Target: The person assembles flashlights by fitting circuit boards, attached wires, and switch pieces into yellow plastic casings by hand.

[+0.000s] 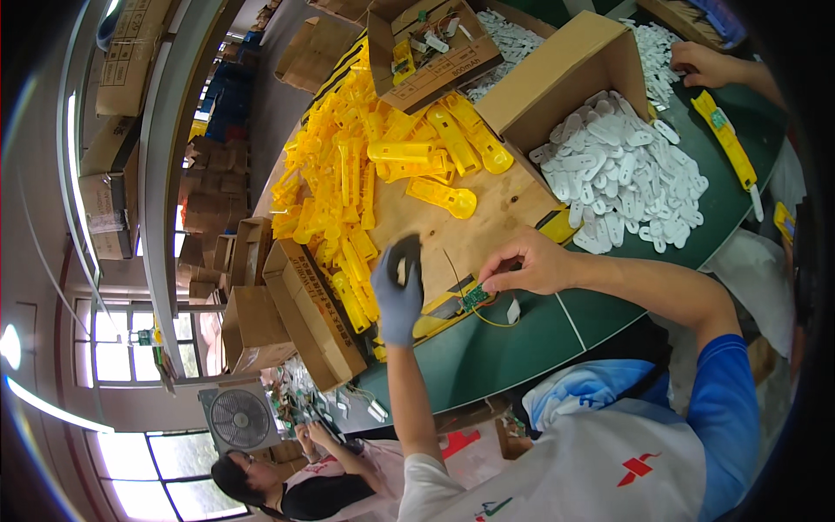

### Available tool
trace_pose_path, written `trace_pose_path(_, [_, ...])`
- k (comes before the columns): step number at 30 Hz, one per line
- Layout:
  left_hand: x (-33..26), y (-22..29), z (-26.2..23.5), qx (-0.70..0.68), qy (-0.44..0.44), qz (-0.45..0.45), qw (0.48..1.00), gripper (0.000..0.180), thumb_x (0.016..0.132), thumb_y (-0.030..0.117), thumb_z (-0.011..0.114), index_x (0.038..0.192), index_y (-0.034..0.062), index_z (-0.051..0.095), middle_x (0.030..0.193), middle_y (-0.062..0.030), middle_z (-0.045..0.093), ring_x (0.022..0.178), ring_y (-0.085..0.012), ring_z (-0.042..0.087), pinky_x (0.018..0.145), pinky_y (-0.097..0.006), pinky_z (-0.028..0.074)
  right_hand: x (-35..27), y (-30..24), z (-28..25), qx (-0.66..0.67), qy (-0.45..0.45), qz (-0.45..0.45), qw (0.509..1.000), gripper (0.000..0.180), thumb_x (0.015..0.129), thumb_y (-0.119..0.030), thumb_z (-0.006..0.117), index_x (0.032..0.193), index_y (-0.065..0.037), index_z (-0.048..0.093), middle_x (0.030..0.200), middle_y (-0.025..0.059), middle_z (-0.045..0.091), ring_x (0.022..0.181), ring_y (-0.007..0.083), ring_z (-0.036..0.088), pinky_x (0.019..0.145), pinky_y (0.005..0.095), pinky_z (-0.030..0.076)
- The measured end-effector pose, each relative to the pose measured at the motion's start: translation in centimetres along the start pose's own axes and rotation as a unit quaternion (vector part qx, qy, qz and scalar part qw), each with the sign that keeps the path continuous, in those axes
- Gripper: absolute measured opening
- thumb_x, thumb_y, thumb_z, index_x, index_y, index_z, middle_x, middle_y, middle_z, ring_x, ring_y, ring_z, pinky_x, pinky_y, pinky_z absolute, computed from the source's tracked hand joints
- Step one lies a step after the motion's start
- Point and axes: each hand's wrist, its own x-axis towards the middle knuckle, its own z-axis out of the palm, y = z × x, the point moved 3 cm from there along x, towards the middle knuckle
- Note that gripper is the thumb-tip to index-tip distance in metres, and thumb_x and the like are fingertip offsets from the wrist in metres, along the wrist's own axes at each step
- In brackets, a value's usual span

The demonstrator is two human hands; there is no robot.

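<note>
My right hand (531, 263), bare, pinches a small green circuit board (474, 297) at the near edge of the wooden board. Thin wires run from the circuit board, one dark and one yellow, and a small white piece (514, 311) lies beside it. To the left, my left hand (398, 291) wears a grey glove with dark fingers. Its fingers curve loosely with a gap between them, and nothing shows in its grasp. It is over the wooden board (435, 239), next to the heap of yellow plastic shells (348, 187). One yellow shell (444, 197) lies apart from that heap.
White plastic pieces (622, 174) spill from a cardboard box (565, 83) on the green table (557, 326). Another box (435, 65) holds wired parts. At right, another person's hand (700, 63) is near a yellow shell with a circuit board (726, 139). Another person (304, 483) works at lower left.
</note>
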Motion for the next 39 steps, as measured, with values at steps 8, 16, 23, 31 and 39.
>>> trace_pose_path(8, [7.6, -3.7, 7.1, 0.262, -0.212, 0.193, 0.921, 0.049, 0.078, 0.005, 0.064, 0.126, 0.0076, 0.057, 0.129, -0.0152, 0.056, 0.121, -0.0346, 0.051, 0.100, -0.041, 0.043, -1.5, 0.4, 2.5, -0.286, -0.097, -0.289, 0.909, 0.008, 0.088, -0.020, 0.068, 0.089, -0.012, 0.067, 0.085, 0.0010, 0.068, 0.073, 0.0211, 0.066, 0.060, 0.0331, 0.052])
trace_pose_path(16, [2.6, -5.7, 4.4, 0.249, -0.208, -0.200, 0.924, 0.049, 0.082, 0.051, 0.069, 0.088, 0.0027, 0.069, 0.078, -0.0191, 0.069, 0.077, -0.0380, 0.066, 0.070, -0.046, 0.049, -1.5, 0.7, 1.2, -0.288, -0.056, -0.280, 0.914, 0.010, 0.083, -0.017, 0.071, 0.087, -0.010, 0.066, 0.082, 0.0032, 0.067, 0.070, 0.0228, 0.066, 0.058, 0.0335, 0.052])
trace_pose_path(23, [-4.3, -3.8, 5.9, 0.139, -0.008, -0.123, 0.983, 0.031, 0.083, 0.026, 0.073, 0.095, 0.0008, 0.061, 0.084, -0.0179, 0.063, 0.081, -0.0351, 0.063, 0.069, -0.043, 0.048, -0.5, 2.9, 1.4, -0.186, -0.016, -0.011, 0.982, 0.011, 0.087, -0.015, 0.070, 0.089, -0.004, 0.068, 0.079, 0.0043, 0.069, 0.068, 0.0123, 0.066, 0.061, 0.0254, 0.051])
trace_pose_path(31, [-6.6, 0.4, 9.2, -0.525, -0.054, -0.259, 0.809, 0.064, 0.083, 0.001, 0.064, 0.140, 0.0042, 0.037, 0.121, -0.0135, 0.058, 0.106, -0.0221, 0.062, 0.093, -0.037, 0.053, 0.6, 5.6, -0.4, 0.064, 0.177, 0.133, 0.973, 0.016, 0.095, -0.012, 0.063, 0.103, 0.001, 0.061, 0.092, 0.0050, 0.068, 0.079, 0.0082, 0.065, 0.072, 0.0221, 0.054])
trace_pose_path(39, [-7.3, -0.4, 11.1, -0.661, -0.080, -0.295, 0.685, 0.047, 0.103, 0.040, 0.039, 0.138, 0.0083, 0.042, 0.119, -0.0166, 0.060, 0.097, -0.0285, 0.065, 0.083, -0.041, 0.055, 1.2, 5.8, -0.1, 0.046, 0.188, 0.112, 0.975, 0.015, 0.095, -0.010, 0.064, 0.102, 0.003, 0.065, 0.093, 0.0051, 0.069, 0.084, 0.0081, 0.066, 0.076, 0.0214, 0.054])
